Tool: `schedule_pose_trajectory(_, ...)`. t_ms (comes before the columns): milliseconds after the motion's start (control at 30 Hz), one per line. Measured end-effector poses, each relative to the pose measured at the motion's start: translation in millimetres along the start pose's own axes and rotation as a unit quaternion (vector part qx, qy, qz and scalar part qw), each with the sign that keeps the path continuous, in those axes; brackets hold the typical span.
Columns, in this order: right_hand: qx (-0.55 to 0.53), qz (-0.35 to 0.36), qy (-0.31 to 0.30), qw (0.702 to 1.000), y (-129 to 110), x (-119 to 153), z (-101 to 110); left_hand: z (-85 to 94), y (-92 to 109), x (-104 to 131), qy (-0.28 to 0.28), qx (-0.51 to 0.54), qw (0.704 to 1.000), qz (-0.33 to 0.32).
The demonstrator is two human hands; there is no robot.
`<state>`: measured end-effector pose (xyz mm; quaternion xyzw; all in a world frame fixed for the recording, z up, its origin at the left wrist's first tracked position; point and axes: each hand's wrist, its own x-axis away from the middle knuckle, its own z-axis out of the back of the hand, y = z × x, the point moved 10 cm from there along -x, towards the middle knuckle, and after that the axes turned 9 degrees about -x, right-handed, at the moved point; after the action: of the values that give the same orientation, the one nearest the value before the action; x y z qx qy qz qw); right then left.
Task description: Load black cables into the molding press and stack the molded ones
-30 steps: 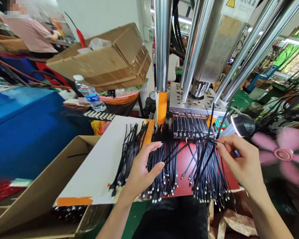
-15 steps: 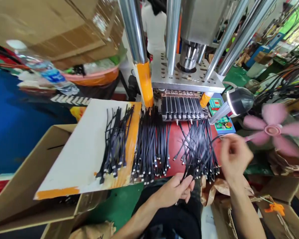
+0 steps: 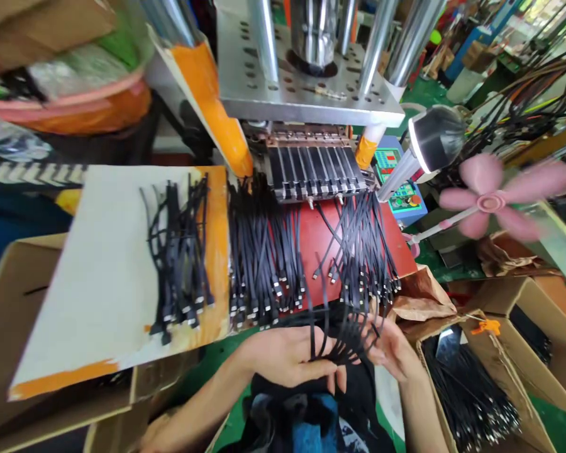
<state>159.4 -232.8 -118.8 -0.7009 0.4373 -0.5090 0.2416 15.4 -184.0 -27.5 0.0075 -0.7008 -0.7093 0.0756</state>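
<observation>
Just beyond my lap, my left hand (image 3: 290, 355) holds a loose bunch of black USB cables (image 3: 351, 340), its palm turned up and its thumb along them. Several cable ends curve upward out of this bunch. My right hand (image 3: 390, 346) has its fingers on the bunch's right side, partly covered by the strands. Beyond the hands, one pile of black cables (image 3: 365, 251) lies on the red surface (image 3: 318, 242). Another cable pile (image 3: 264, 251) sits left of it, and a smaller group (image 3: 177, 251) rests on the white board (image 3: 99, 251).
A press with a metal plate (image 3: 306, 104) stands ahead, over a slotted black fixture (image 3: 318, 173). A lamp (image 3: 436, 141), control panel (image 3: 399, 179) and pink fan (image 3: 490, 201) are at the right. Cardboard boxes (image 3: 488, 333) flank me, one full of cables (image 3: 471, 393).
My right hand has come down and left from beside the red surface to meet my left hand at the cables. The held bunch is now spread between them. The view has tilted down.
</observation>
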Motion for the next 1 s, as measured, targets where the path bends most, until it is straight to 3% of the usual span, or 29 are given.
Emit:
schedule_pose_trajectory(67, -0.066, -0.049, -0.099, 0.992, 8, -25, -60, 3.7, 6, 14, -0.005, -0.029, 1.000, -0.004)
schedule_pose_trajectory(133, -0.082, -0.094, -0.176, 0.976, 7, -41, -106, 10.6, 5, 34, 0.029, -0.030, 0.999, 0.015)
schedule_pose_trajectory(233, -0.018, -0.112, -0.254, 0.961, -12, -61, -153, 23.1, -5, 75, 0.145, -0.004, 0.987, 0.075)
schedule_pose_trajectory(300, 0.051, -0.089, -0.283, 0.954, -34, -81, -183, 29.7, -16, 111, 0.250, 0.018, 0.960, 0.122)
schedule_pose_trajectory(367, 0.122, -0.047, -0.321, 0.938, -57, -108, -225, 38.1, -26, 152, 0.380, 0.020, 0.911, 0.162)
schedule_pose_trajectory(467, 0.197, 0.040, -0.384, 0.901, -88, -157, -304, 50.6, -38, 214, 0.574, 0.003, 0.796, 0.192)
schedule_pose_trajectory(533, 0.238, 0.083, -0.376, 0.892, -102, -195, -339, 54.9, -44, 245, 0.674, 0.005, 0.715, 0.187)
schedule_pose_trajectory(567, 0.278, 0.106, -0.342, 0.892, -108, -213, -344, 55.2, -47, 256, 0.711, 0.009, 0.680, 0.179)
schedule_pose_trajectory(600, 0.327, 0.137, -0.295, 0.887, -115, -227, -340, 54.2, -49, 263, 0.738, 0.012, 0.652, 0.174)
schedule_pose_trajectory(667, 0.434, 0.211, -0.209, 0.851, -126, -231, -310, 48.4, -53, 271, 0.770, 0.008, 0.611, 0.184)
schedule_pose_trajectory(733, 0.515, 0.264, -0.176, 0.796, -121, -204, -264, 39.3, -52, 277, 0.789, -0.013, 0.575, 0.216)
schedule_pose_trajectory(800, 0.566, 0.260, -0.152, 0.767, -101, -164, -209, 32.7, -44, 281, 0.804, -0.052, 0.539, 0.244)
schedule_pose_trajectory(833, 0.586, 0.258, -0.116, 0.760, -92, -143, -181, 33.1, -39, 279, 0.803, -0.072, 0.536, 0.250)
schedule_pose_trajectory(900, 0.621, 0.250, -0.060, 0.740, -72, -107, -146, 42.3, -30, 259, 0.776, -0.096, 0.575, 0.239)
schedule_pose_trajectory(1000, 0.658, 0.242, 0.017, 0.713, -53, -84, -133, 60.0, -25, 209, 0.694, -0.094, 0.682, 0.212)
